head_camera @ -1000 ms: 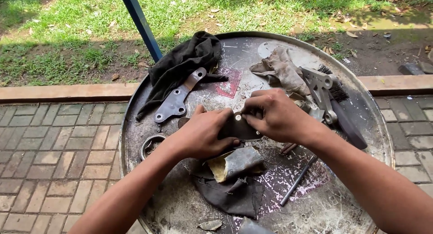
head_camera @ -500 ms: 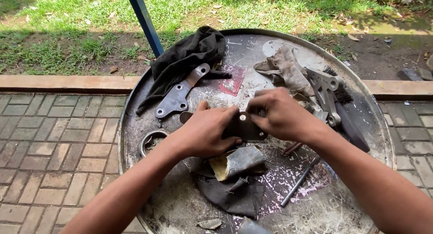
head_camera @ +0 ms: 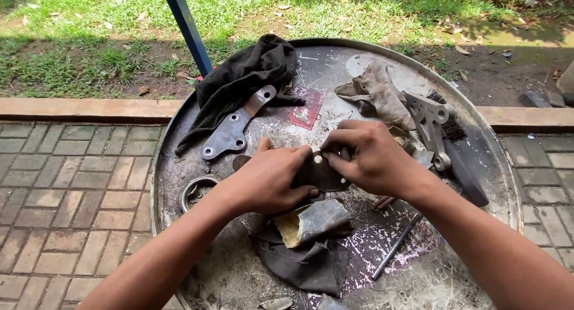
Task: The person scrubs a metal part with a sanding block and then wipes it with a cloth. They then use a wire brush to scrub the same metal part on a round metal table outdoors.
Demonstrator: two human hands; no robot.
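Note:
Both hands meet over the middle of a round metal drum top (head_camera: 179, 142). My left hand (head_camera: 272, 181) and my right hand (head_camera: 368, 157) together grip a small dark flat metal plate (head_camera: 323, 173) with holes in it. Just below the hands lies a folded, worn piece of sandpaper (head_camera: 314, 221) on a dark rag (head_camera: 305, 265). What the fingers of my right hand pinch at the plate's upper edge is too small to tell.
A flat grey bracket (head_camera: 234, 127) lies on a black cloth (head_camera: 245, 77) at the back left. A grey rag (head_camera: 376, 92), a silver bracket (head_camera: 431, 124) and a black brush (head_camera: 460, 166) sit on the right. A metal ring (head_camera: 197, 190), a thin rod (head_camera: 397, 244), a blue pole (head_camera: 186, 26), brick paving and grass surround.
The hands stay on the plate; the view has shifted slightly, and my right hand's fingers have moved a little along the plate's upper edge.

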